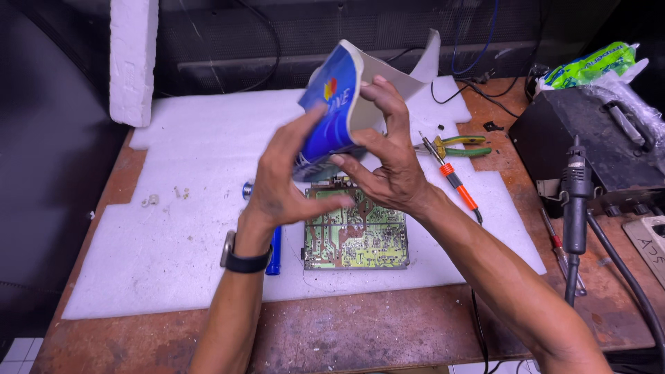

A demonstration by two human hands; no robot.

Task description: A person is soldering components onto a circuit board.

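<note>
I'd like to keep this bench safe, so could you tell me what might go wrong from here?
1. Both hands, left hand and right hand, bend the blue-and-white card right above the circuit board; if the grip slips, it could drop onto the board.
2. The orange-handled tool lies close by the right forearm, so a sweep could knock it.
3. The black handpiece stands upright near the table's edge; a snagged cable might tip it.

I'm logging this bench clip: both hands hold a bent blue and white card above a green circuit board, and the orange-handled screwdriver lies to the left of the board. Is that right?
Not quite. In the head view the left hand and right hand do hold the bent blue and white card above the green circuit board, but the orange-handled screwdriver lies to the right of the board, beside the green-handled pliers.
</note>
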